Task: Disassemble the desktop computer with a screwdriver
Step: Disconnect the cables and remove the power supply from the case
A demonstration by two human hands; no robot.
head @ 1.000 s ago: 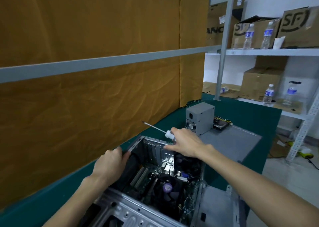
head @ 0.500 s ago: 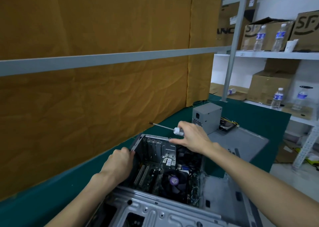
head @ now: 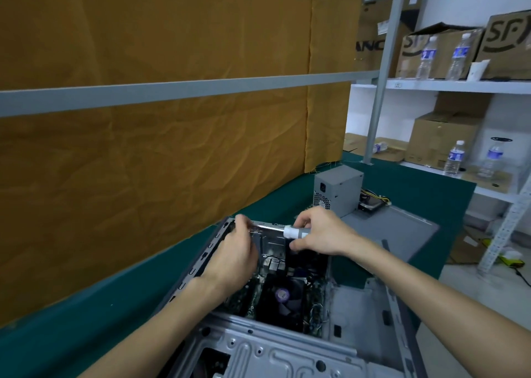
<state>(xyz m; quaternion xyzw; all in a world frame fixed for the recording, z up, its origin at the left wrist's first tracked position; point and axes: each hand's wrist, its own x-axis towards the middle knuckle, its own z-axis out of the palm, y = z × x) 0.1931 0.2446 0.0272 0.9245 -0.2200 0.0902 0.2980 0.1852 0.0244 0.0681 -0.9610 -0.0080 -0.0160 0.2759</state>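
An open grey computer case [head: 287, 346] lies on its side on the green table, its motherboard and black CPU fan [head: 283, 294] exposed. My right hand [head: 321, 234] grips the white-and-grey handle of a screwdriver [head: 293, 231], which lies level along the case's far top rim with its shaft pointing left. My left hand [head: 232, 255] is at the far left corner of the case, with fingertips pinching the screwdriver's shaft near its tip. The tip itself is hidden behind those fingers.
A removed grey power supply [head: 337, 191] stands beyond the case, with a drive and yellow cables [head: 372, 201] beside it on the flat grey side panel [head: 396, 234]. An orange cloth wall runs along the left. Shelves with cardboard boxes and water bottles stand at right.
The screwdriver has come down from pointing up-left in the air to lying along the case's far rim. My left hand left the case's left edge and took the shaft.
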